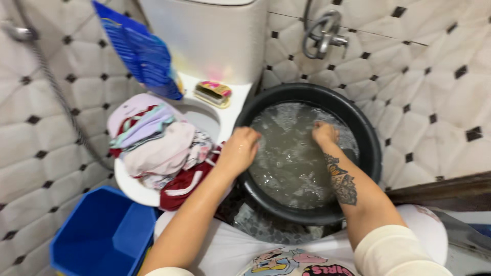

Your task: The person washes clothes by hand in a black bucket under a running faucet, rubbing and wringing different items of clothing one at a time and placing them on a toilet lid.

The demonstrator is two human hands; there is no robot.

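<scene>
Dipping: both hands [240, 148] [325, 134] in black basin [371, 153] | water [291, 163] around grip

White diamond-tiled walls [440, 61], white toilet [215, 36], wall tap [323, 31], shower hose [56, 87]

Glossy black plastic is shining on the basin [368, 133], with murky, foamy water [291, 158] glinting inside. At nine o'clock of it, soft matt cloth is piling up in the laundry heap [153, 143]. Smooth blue plastic is gleaming on the bucket [97, 235], and polished metal on the tap [322, 33] at twelve.
</scene>
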